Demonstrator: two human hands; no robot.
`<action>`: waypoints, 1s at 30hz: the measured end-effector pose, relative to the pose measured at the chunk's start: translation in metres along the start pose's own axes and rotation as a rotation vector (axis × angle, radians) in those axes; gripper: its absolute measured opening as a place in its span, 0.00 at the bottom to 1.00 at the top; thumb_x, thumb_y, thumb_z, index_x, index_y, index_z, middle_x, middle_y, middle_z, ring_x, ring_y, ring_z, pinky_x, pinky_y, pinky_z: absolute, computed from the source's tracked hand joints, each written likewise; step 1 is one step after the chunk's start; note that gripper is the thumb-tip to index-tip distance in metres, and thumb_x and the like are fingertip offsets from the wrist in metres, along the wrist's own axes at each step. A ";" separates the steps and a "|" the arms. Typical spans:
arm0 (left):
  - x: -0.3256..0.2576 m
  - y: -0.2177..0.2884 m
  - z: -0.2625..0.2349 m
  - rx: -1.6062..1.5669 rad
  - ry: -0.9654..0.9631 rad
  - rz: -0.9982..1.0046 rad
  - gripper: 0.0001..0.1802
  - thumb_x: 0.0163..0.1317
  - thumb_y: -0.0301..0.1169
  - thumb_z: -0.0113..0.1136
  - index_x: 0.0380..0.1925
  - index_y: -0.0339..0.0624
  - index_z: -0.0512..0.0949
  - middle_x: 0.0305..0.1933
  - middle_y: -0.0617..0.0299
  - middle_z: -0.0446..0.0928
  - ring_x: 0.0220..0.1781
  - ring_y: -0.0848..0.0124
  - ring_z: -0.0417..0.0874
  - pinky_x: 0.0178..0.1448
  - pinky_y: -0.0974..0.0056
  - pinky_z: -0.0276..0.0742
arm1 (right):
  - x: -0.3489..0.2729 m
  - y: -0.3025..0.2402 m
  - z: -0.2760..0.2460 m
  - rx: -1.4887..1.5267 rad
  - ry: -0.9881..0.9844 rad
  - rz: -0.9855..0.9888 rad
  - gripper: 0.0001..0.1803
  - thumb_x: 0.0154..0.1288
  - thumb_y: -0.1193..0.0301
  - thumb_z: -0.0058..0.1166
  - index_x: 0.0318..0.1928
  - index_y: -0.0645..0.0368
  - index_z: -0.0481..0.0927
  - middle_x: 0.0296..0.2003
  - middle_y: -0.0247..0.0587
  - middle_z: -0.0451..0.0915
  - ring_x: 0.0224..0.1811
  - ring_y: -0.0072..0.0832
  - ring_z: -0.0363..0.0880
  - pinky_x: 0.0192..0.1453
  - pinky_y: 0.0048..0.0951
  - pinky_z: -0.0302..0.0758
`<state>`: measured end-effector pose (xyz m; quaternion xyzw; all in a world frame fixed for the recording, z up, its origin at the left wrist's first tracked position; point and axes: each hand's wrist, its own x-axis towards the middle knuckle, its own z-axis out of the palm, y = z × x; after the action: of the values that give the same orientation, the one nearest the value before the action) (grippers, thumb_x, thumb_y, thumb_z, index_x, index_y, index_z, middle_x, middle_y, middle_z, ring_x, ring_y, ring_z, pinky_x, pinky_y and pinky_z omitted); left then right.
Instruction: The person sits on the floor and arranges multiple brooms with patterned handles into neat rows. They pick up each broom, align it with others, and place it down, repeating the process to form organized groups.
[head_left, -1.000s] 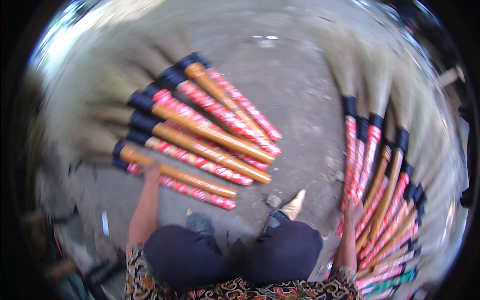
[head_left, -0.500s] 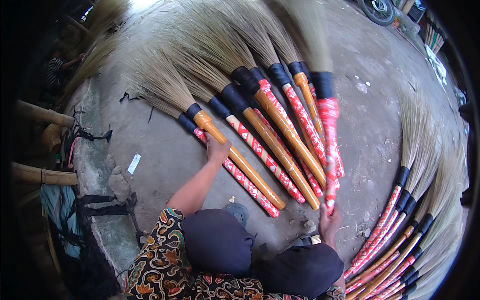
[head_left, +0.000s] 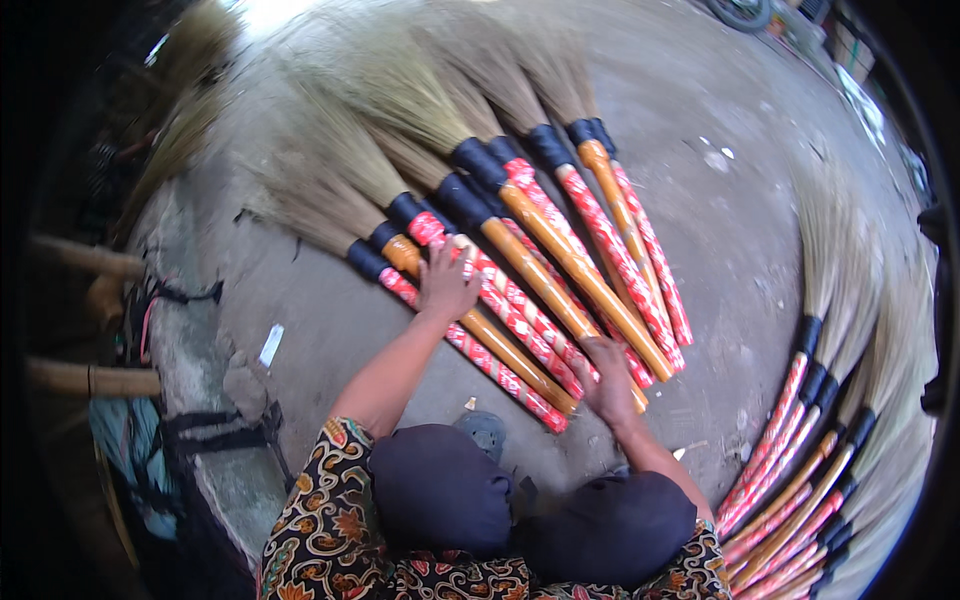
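Note:
A grass broom (head_left: 530,311) with a red-and-white wrapped handle and a dark blue neck lies slanting across other brooms. My right hand (head_left: 606,382) has its fingers curled round the lower end of that handle. Across the upper part of the handle rests my left hand (head_left: 447,282), fingers apart, touching it and the handles beside it. An orange-brown handled broom (head_left: 548,281) and several more, some wrapped in red and white, fan out around both hands. Their pale bristles point away from me. Part of the handles is hidden under my hands.
A second heap of brooms (head_left: 780,440) lies at the right. Left of me is a concrete ledge (head_left: 190,330) with bamboo poles (head_left: 95,378) and dark straps. A small white slip (head_left: 270,344) lies on the floor. A wheel (head_left: 742,12) shows at the far right.
The red-wrapped broom in my right hand has swung from the right side over to the left and now lies on the others. My left hand has moved slightly right and its grip has loosened.

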<state>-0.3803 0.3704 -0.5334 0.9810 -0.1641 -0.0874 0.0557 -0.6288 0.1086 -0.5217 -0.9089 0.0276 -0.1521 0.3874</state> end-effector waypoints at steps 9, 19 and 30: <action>0.024 -0.046 0.069 -0.289 0.202 0.258 0.45 0.68 0.60 0.62 0.78 0.46 0.66 0.85 0.49 0.56 0.88 0.43 0.46 0.82 0.24 0.45 | -0.281 0.148 -0.222 -0.865 0.522 1.467 0.32 0.70 0.59 0.63 0.67 0.65 0.73 0.64 0.68 0.72 0.69 0.59 0.72 0.73 0.51 0.71; 0.012 -0.010 0.033 -0.008 0.060 0.077 0.34 0.75 0.46 0.58 0.74 0.35 0.69 0.86 0.36 0.47 0.86 0.32 0.44 0.87 0.40 0.45 | -0.351 0.164 -0.248 -0.632 0.489 1.514 0.29 0.63 0.58 0.66 0.54 0.66 0.74 0.51 0.68 0.81 0.55 0.62 0.81 0.60 0.54 0.78; 0.001 0.003 0.031 -0.139 0.251 0.086 0.35 0.65 0.42 0.65 0.68 0.32 0.73 0.75 0.36 0.66 0.79 0.40 0.63 0.86 0.41 0.51 | -0.263 0.091 -0.189 -0.357 0.714 1.009 0.28 0.74 0.65 0.59 0.65 0.74 0.74 0.56 0.63 0.80 0.59 0.50 0.78 0.69 0.44 0.70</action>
<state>-0.3859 0.3651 -0.5636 0.9700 -0.1911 0.0275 0.1475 -0.9292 -0.0424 -0.5297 -0.7281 0.6038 -0.2375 0.2208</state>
